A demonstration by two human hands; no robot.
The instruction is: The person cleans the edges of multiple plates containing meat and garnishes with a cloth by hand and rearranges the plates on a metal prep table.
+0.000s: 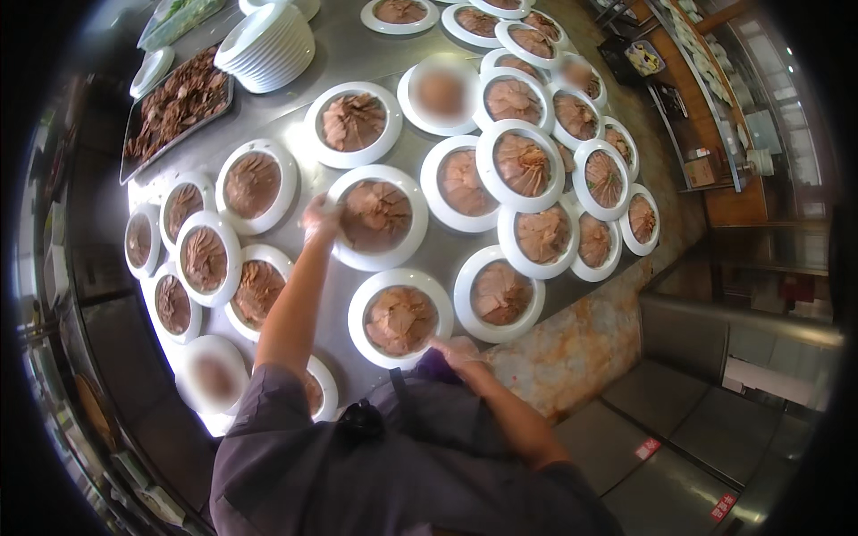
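Note:
My left hand (pixel 321 218) is at the left rim of a white plate of sliced meat (pixel 375 218), its fingers on the edge. My right hand (pixel 457 354) is by the lower right rim of a nearer plate of sliced meat (pixel 401 319), close to my body; something dark purple lies beside its fingers. Both hands seem to wear thin clear gloves. Between the left hand and the table's left edge stand several more such plates (pixel 252 187). Right of the right hand's plate sits another plate of meat (pixel 499 293).
A steel table (pixel 335 295) bears plates stacked partly on one another at the right (pixel 520 165). At the upper left are a metal tray of dark meat pieces (pixel 177 107), a stack of empty white plates (pixel 268 47) and a clear container of greens (pixel 179 20). Shelving (pixel 697 120) stands at the right.

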